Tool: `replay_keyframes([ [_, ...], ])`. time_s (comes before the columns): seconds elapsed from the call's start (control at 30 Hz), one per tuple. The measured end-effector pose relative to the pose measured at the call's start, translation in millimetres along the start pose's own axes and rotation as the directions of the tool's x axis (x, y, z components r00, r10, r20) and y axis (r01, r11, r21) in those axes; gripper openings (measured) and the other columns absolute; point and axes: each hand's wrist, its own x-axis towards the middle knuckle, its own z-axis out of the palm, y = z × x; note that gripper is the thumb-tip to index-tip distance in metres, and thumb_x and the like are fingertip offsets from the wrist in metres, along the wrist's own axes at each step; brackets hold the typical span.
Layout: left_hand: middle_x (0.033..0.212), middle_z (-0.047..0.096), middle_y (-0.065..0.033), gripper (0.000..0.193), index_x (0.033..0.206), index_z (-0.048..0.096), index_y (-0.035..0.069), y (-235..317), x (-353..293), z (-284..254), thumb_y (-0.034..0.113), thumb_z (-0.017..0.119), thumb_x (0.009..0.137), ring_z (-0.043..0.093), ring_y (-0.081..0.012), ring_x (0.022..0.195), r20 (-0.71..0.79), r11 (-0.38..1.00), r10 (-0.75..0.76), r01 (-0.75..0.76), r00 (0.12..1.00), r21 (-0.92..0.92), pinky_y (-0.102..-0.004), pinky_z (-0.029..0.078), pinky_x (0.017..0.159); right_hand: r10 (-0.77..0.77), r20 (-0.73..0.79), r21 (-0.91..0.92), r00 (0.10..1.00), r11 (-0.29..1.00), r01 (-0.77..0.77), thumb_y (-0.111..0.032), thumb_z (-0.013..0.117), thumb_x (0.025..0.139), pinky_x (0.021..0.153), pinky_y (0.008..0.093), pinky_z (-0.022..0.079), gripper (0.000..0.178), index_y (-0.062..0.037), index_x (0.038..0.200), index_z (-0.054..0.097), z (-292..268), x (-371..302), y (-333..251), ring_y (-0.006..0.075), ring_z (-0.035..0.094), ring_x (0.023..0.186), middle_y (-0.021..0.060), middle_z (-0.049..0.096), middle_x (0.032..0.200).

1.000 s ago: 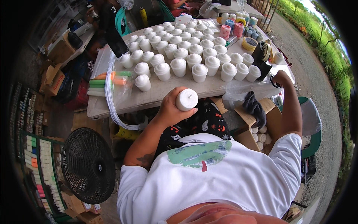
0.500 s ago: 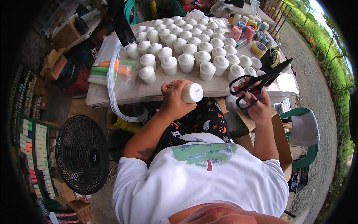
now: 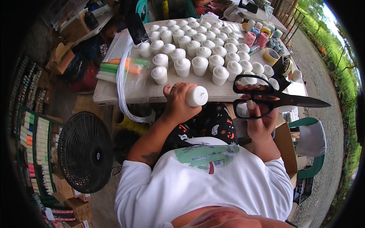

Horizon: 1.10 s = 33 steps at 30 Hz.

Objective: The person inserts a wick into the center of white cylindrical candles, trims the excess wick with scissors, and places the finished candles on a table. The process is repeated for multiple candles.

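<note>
My left hand [image 3: 178, 102] is closed round a short white candle [image 3: 197, 96], above my lap at the table's near edge. A short wick stub shows on the candle's end facing me. In my right hand [image 3: 262, 123] is a pair of black-handled scissors [image 3: 281, 98], its blades together and pointing right. The scissors' loops lie by my fingertips, over the table's near right corner. Beyond both hands, rows of white candles with domed tops [image 3: 199, 65] stand on the pale table [image 3: 152, 91].
A bundle of white wick strands [image 3: 121, 83] hangs over the table's left edge, beside bagged green, orange and white candles [image 3: 118, 69]. Tape rolls [image 3: 271, 56] and coloured candles [image 3: 262, 39] are at the right. A black fan [image 3: 85, 152] stands on my left, a cardboard box [image 3: 286, 146] on my right.
The scissors have swung down from pointing up and right to nearly level, and my right hand has moved slightly closer to me. My left hand keeps the candle almost in place.
</note>
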Motion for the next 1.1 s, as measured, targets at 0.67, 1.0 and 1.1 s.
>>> replay_keyframes([
  [0.67, 0.104, 0.06, -0.0056, 0.057, 0.11, 0.053, 0.015, 16, 14, -10, 0.021, 0.077, 0.058, 0.056, -0.0258, 0.106, 0.0, 0.992, 0.11, -0.11, 0.994, 0.057, -0.0543, 0.016, 0.103, 0.244, 0.141, 0.021, 0.959, 0.968, -0.25, 0.01, 0.051, 0.09, 0.089, 0.0327, 0.048, 0.035, -0.0039, 0.12, 0.039, 18, -9, 20, 0.0259, 0.055, 0.113, 0.0139, 0.051, 0.119],
  [1.0, 0.105, 0.057, -0.0207, 0.055, 0.111, 0.05, 0.007, 10, 62, -59, 0.015, 0.08, 0.065, 0.064, -0.0381, 0.091, 0.496, 0.78, -0.307, -0.084, 0.812, 0.62, -0.0446, 0.054, 0.076, 0.245, -0.096, 0.064, 0.965, 0.969, -0.24, 0.001, 0.064, 0.085, 0.081, 0.0298, 0.049, 0.033, -0.0019, 0.115, 0.05, -48, -20, 0, 0.0211, 0.063, 0.098, 0.0112, 0.062, 0.103],
  [1.1, 0.113, 0.057, -0.0199, 0.037, 0.106, 0.058, 0.004, 17, 88, -47, 0.009, 0.071, 0.072, 0.065, -0.0324, 0.096, 0.638, 0.724, -0.289, -0.274, 0.713, 0.633, -0.0416, 0.055, 0.076, 0.349, -0.105, 0.106, 0.931, 0.935, -0.338, -0.002, 0.066, 0.085, 0.084, 0.0313, 0.049, 0.033, -0.0014, 0.115, 0.051, -51, -31, 11, 0.0199, 0.063, 0.098, 0.0093, 0.062, 0.103],
])
